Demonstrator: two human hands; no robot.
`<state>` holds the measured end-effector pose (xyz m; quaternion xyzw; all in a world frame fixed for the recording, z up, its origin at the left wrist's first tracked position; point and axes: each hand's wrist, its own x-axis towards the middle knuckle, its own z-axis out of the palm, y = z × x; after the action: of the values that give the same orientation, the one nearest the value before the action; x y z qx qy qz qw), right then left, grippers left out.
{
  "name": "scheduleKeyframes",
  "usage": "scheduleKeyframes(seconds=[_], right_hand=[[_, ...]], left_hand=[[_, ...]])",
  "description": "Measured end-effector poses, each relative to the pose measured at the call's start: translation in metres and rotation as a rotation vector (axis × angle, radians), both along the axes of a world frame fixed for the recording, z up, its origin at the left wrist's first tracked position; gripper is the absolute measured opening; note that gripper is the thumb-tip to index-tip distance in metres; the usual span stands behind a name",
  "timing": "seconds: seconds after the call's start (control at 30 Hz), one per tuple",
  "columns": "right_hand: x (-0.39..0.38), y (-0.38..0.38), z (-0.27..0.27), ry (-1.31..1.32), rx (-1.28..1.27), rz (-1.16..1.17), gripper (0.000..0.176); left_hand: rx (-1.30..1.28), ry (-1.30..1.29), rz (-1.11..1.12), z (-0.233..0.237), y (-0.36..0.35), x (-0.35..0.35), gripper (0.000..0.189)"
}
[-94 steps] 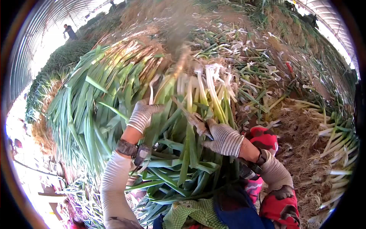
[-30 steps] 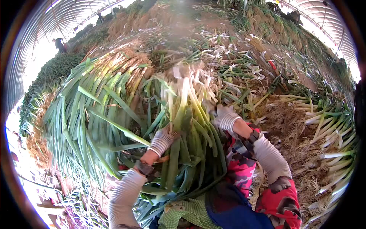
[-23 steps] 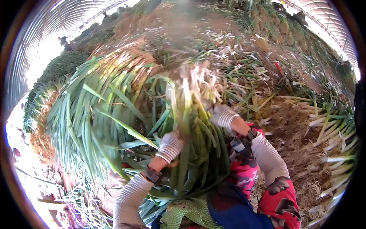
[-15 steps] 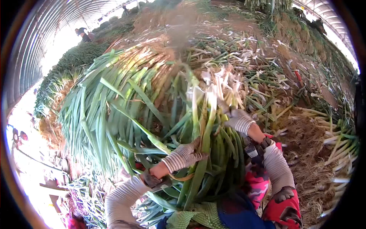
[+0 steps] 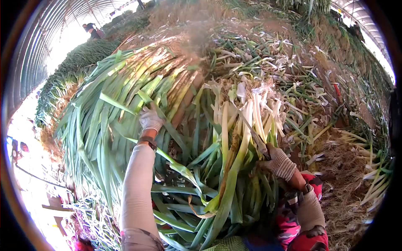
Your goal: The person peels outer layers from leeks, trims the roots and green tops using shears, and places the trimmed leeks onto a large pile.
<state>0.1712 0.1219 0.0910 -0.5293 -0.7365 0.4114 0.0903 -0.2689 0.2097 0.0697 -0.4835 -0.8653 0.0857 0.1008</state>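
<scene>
My left hand (image 5: 150,119), in a pale striped glove, reaches onto the big pile of long green leeks (image 5: 100,121); its fingers lie at the leaves, partly hidden by them. My right hand (image 5: 281,164), gloved the same way, is closed round the handle of a knife (image 5: 256,140), whose blade points up and left. Under the blade stands a bunch of leeks (image 5: 228,154) against my lap, white stalks and roots at the top, green leaves hanging down.
Loose trimmed leaves and stalks (image 5: 301,92) litter the ground at the upper right. Cut roots (image 5: 343,167) lie at the right beside more leeks (image 5: 377,184). Another person (image 5: 93,31) is at the far upper left, near a further leek pile (image 5: 79,58).
My left hand has moved from the bunch near my lap up and left onto the big pile. My right hand has shifted slightly right and down with the knife.
</scene>
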Motion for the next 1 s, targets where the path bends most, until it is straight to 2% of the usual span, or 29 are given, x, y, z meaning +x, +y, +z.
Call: scheduleKeyframes(seconds=[0.03, 0.07, 0.13, 0.17, 0.2, 0.23, 0.3, 0.37, 0.43, 0.5, 0.53, 0.63, 0.67, 0.7, 0.73, 0.77, 0.8, 0.9, 0.93, 0.97, 1.0], right_hand=[[0.001, 0.002, -0.001, -0.067, -0.029, -0.029, 0.069], [0.002, -0.001, -0.001, 0.177, -0.088, 0.016, 0.070], [0.002, 0.000, -0.004, 0.063, 0.042, 0.012, 0.066], [0.003, -0.001, -0.007, 0.012, 0.105, 0.005, 0.064], [0.006, 0.001, -0.015, -0.087, 0.183, -0.039, 0.059], [0.010, -0.001, -0.020, -0.066, 0.185, -0.035, 0.059], [0.014, -0.002, -0.024, -0.016, 0.225, 0.000, 0.057], [0.009, -0.007, -0.018, 0.003, 0.171, -0.024, 0.054], [0.003, -0.013, -0.018, -0.076, 0.175, -0.069, 0.055], [0.006, -0.017, -0.019, 0.038, 0.147, -0.035, 0.059], [0.007, -0.019, -0.018, 0.086, 0.123, -0.021, 0.061], [-0.002, -0.044, 0.007, 0.087, 0.234, 0.239, 0.061], [-0.001, -0.047, 0.000, 0.130, 0.305, 0.335, 0.058], [-0.002, -0.048, 0.010, 0.052, 0.280, 0.243, 0.057], [-0.004, -0.048, 0.025, -0.029, 0.248, 0.152, 0.056], [-0.004, -0.049, 0.034, -0.112, 0.219, 0.062, 0.055], [0.003, -0.036, 0.000, -0.238, 0.319, 0.056, 0.052], [0.004, -0.060, 0.030, -0.111, 0.207, 0.238, 0.051], [0.006, -0.060, 0.004, -0.194, 0.177, 0.207, 0.048], [0.007, -0.061, 0.002, -0.192, 0.210, 0.174, 0.045], [0.009, -0.064, -0.001, -0.191, 0.235, 0.141, 0.042]], left_hand=[[-0.002, -0.011, 0.000, -0.002, 0.008, -0.004, 0.084], [-0.004, -0.025, 0.001, -0.004, 0.016, -0.009, 0.086], [0.040, -0.119, -0.025, 0.002, 0.022, -0.022, 0.087], [0.028, -0.249, 0.014, 0.007, 0.019, -0.023, 0.074], [0.029, -0.210, 0.017, 0.001, 0.017, -0.020, 0.068], [0.034, -0.168, 0.025, -0.003, 0.009, -0.017, 0.062], [-0.023, -0.311, 0.034, -0.006, -0.005, -0.005, 0.057], [-0.005, -0.238, -0.142, -0.036, -0.031, 0.003, 0.054], [-0.022, -0.269, -0.158, -0.007, -0.059, 0.031, 0.042], [-0.073, -0.249, -0.259, 0.038, -0.088, 0.060, 0.041], [-0.080, -0.152, -0.274, 0.063, -0.110, 0.079, 0.042], [-0.253, -0.181, -0.301, 0.095, -0.154, 0.082, 0.046], [-0.389, -0.141, -0.294, 0.101, -0.163, 0.091, 0.051], [-0.532, -0.104, -0.286, 0.099, -0.175, 0.099, 0.057], [-0.475, -0.086, -0.320, 0.070, -0.184, 0.092, 0.066], [-0.449, -0.067, -0.362, 0.049, -0.184, 0.086, 0.067], [-0.415, -0.048, -0.403, 0.031, -0.180, 0.080, 0.068], [-0.205, -0.236, -0.355, 0.008, -0.158, 0.080, 0.059], [-0.130, -0.434, -0.260, -0.014, -0.141, 0.071, 0.055], [-0.060, -0.631, -0.162, -0.040, -0.123, 0.063, 0.052], [-0.020, -0.596, -0.101, -0.072, -0.109, 0.055, 0.047]])
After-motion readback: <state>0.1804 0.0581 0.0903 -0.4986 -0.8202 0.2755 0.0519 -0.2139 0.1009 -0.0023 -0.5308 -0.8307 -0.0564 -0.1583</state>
